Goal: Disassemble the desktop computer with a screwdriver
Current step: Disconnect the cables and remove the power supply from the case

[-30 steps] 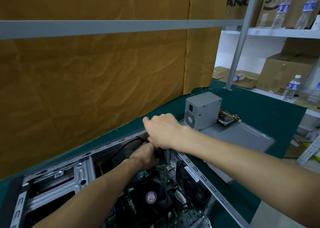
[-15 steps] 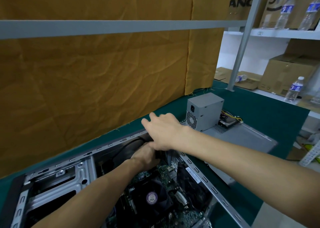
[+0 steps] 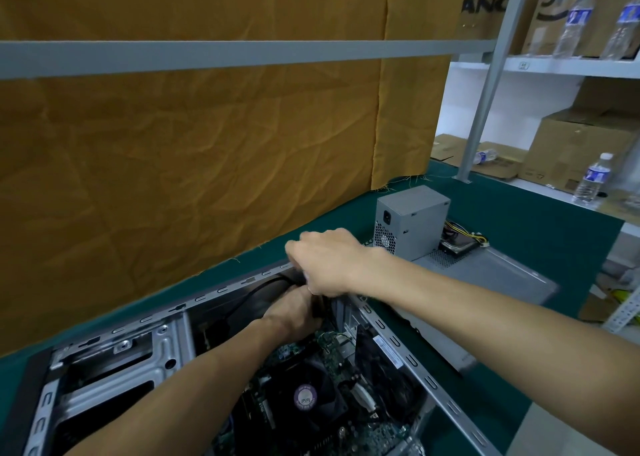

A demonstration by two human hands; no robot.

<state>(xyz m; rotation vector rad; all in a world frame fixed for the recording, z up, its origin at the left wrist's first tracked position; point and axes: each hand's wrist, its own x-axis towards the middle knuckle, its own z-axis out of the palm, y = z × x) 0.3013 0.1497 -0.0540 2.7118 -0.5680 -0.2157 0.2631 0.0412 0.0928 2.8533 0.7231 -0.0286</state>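
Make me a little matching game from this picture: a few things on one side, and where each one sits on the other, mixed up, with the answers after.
Things:
1. power supply box
2. round fan sticker
3. water bottle
4. left hand

Places:
A. deep inside the open computer case, at its far end
B. on the white shelf at the right
C. on the grey side panel lying on the green cloth
D. in the middle of the black cooler on the motherboard

Pairs: 1-C, 2-D, 3-B, 4-A
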